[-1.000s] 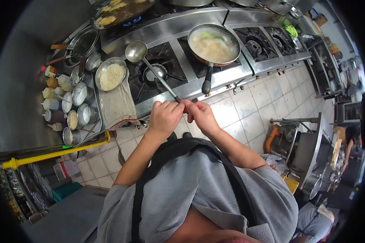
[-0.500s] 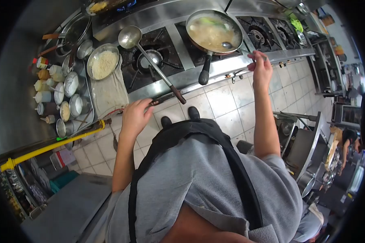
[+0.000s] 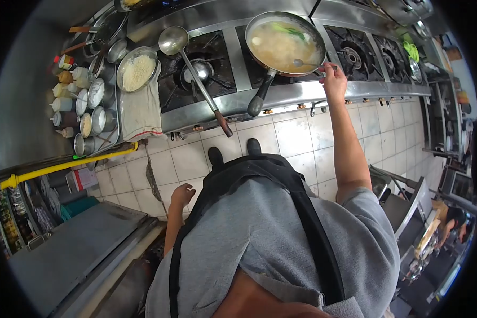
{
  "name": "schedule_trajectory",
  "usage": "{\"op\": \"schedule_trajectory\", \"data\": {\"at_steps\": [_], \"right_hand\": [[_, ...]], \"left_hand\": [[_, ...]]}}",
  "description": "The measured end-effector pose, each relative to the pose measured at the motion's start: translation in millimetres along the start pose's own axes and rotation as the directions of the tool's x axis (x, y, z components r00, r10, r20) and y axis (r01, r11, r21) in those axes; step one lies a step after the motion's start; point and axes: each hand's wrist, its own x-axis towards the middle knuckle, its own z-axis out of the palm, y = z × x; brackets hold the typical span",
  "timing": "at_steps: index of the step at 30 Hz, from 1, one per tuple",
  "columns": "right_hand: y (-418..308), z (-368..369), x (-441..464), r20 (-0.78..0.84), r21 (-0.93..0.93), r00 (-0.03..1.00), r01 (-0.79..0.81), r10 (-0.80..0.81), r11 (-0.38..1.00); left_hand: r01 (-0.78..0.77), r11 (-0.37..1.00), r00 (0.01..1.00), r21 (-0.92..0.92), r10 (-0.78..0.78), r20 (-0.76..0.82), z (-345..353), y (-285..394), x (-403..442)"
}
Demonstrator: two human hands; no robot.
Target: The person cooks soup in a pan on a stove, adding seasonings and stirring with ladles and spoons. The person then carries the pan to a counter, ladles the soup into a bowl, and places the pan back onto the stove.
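Note:
My right hand is closed on the handle of a metal spoon at the right rim of a frying pan. The spoon's bowl is in the pan's cloudy, pale broth. That frying pan sits on a burner, its black handle pointing toward me. Green leaves and pale pieces show in the liquid. Down by my left side hangs my left hand, empty, with its fingers loosely bent and apart. A long ladle with a wooden grip lies across the burner left of the pan.
A bowl of pale grains rests on a folded cloth. Beyond it stand squeeze bottles and metal pots. A yellow pipe runs at the left. Another person is at the far right.
My left hand has dropped from beside the ladle's grip to my side. My right hand has moved slightly left, closer to the pan's rim. The whole view has shifted a little.

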Motion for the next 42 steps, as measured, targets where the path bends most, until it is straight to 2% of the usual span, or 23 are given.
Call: {"op": "schedule_trajectory", "data": {"at_steps": [4,6,10,14,17,23,26,28,29,30,32,33,37,42], "right_hand": [[9.3,-10.6,4.3,0.024,0.047,0.996,-0.084,0.083,0.995],[11.3,-19.1,8.7,0.041,0.257,0.979,-0.202,0.198,0.945],[-8.3,-38.8,7.9,0.091,0.35,0.972,-0.236,0.218,0.906],[-49.2,-54.1,-0.3,0.124,0.418,0.983,-0.178,0.138,0.891],[-95.3,-61.0,-14.5,0.192,0.473,0.981,-0.117,0.027,0.873],[-189.7,-64.9,-59.1,0.458,0.576,0.873,-0.147,-0.168,0.804],[-235.8,-56.7,-83.4,0.494,0.591,0.84,-0.136,-0.224,0.795],[-258.8,-52.1,-93.3,0.55,0.636,0.774,-0.146,-0.312,0.758],[-267.5,-49.7,-96.6,0.565,0.66,0.721,-0.102,-0.402,0.744],[-276.4,-49.0,-100.2,0.573,0.668,0.709,-0.113,-0.411,0.736],[-286.3,-40.3,-101.5,0.575,0.76,0.54,-0.076,-0.614,0.645],[-293.1,-38.8,-103.4,0.589,0.767,0.509,-0.106,-0.628,0.633],[-314.6,-32.9,-107.2,0.622,0.779,0.366,-0.205,-0.692,0.592],[-330.9,-25.3,-108.2,0.63,0.771,0.21,-0.285,-0.747,0.57]], "left_hand": [[0.001,0.998,0.999,-0.056,-0.004,-0.044,14.0,-7.5,0.0],[-0.001,0.998,0.997,-0.06,-0.004,-0.077,17.7,-9.3,0.9],[-0.002,0.994,0.996,-0.108,-0.008,-0.093,25.4,-16.0,8.4],[0.053,0.996,0.996,-0.073,-0.058,-0.068,24.7,-8.4,8.0],[0.038,0.997,0.996,-0.071,-0.043,-0.079,28.4,-8.0,13.0],[0.031,0.993,0.996,-0.111,-0.04,-0.075,35.0,1.7,25.3],[0.05,0.994,0.996,-0.098,-0.058,-0.07,41.4,9.4,29.9],[0.033,0.992,0.996,-0.122,-0.042,-0.077,49.0,12.8,32.5],[0.022,0.991,0.996,-0.136,-0.033,-0.081,51.9,13.0,34.1],[0.022,0.99,0.996,-0.142,-0.034,-0.084,52.6,14.0,35.5],[0.013,0.989,0.999,-0.151,-0.018,-0.033,54.2,15.6,37.4],[0.006,0.993,0.998,-0.118,-0.014,-0.061,58.5,16.9,37.5],[0.03,0.982,0.996,-0.189,-0.045,-0.074,64.4,13.8,37.5],[0.117,0.976,0.99,-0.182,-0.128,-0.053,67.8,10.4,35.9]]}}
